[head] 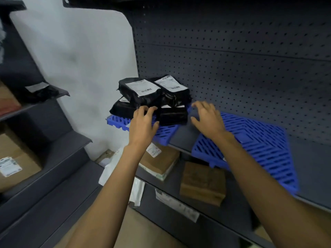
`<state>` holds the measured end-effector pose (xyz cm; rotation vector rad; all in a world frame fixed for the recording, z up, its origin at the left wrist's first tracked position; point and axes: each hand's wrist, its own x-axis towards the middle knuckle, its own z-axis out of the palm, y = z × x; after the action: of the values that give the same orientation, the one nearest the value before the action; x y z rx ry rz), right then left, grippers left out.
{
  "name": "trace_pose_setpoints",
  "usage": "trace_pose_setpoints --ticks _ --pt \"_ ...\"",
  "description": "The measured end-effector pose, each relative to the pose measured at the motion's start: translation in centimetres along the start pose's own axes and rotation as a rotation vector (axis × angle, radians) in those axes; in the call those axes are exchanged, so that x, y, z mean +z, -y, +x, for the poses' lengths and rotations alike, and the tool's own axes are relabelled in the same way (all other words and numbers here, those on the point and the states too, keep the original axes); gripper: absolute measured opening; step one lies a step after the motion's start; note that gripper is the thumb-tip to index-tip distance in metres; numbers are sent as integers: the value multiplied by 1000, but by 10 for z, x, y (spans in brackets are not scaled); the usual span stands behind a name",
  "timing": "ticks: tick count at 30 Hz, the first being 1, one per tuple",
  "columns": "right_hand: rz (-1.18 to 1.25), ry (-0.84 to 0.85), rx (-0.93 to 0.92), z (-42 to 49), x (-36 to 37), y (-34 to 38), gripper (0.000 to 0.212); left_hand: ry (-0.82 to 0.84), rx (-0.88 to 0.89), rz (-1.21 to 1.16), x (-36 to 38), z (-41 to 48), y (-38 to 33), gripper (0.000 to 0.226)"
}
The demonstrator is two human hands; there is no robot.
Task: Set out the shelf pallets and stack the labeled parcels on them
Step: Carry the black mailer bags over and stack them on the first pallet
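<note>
Two pallets [250, 140] laid on the shelf [182, 136]; four parcels [152, 97] stacked left. Right pallet bare. Both grips open: left hand [143, 122] touching the stack, right hand [206, 119] holding nothing.

Viewpoint: we look from a single head-worn wide-angle camera, above and behind our own forearms.
Direction: we face forward and down, toward the dark pegboard back panel [241, 56] and the shelf [180, 138] before it.
Tilt: our frame sits rotated, so the shelf edge runs diagonally, lower at right.
Nearness: we stand close, with the left hand [143, 122] and right hand [207, 119] reaching the shelf at mid-frame.
Edges: we see lines bend toward the borders.
Shared view: we have none, only one camera.
</note>
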<state>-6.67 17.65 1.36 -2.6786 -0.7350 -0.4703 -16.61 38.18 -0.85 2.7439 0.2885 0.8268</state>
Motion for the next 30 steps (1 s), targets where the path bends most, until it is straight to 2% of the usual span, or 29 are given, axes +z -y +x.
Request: trace_pose_setpoints --ticks 5,11,21,30 --pt "-141 -23 68 -94 -27 -11 37 45 211 -7 -1 -43 -31 40" --pt "-216 -75 249 -198 -80 -55 35 78 435 -92 6 -81 -117 36" --pt "-323 -107 577 -358 -175 -149 35 149 679 -244 18 -147 -306 37" --pt "-413 -117 794 -529 -282 -252 36 204 882 -337 22 -249 -505 36"
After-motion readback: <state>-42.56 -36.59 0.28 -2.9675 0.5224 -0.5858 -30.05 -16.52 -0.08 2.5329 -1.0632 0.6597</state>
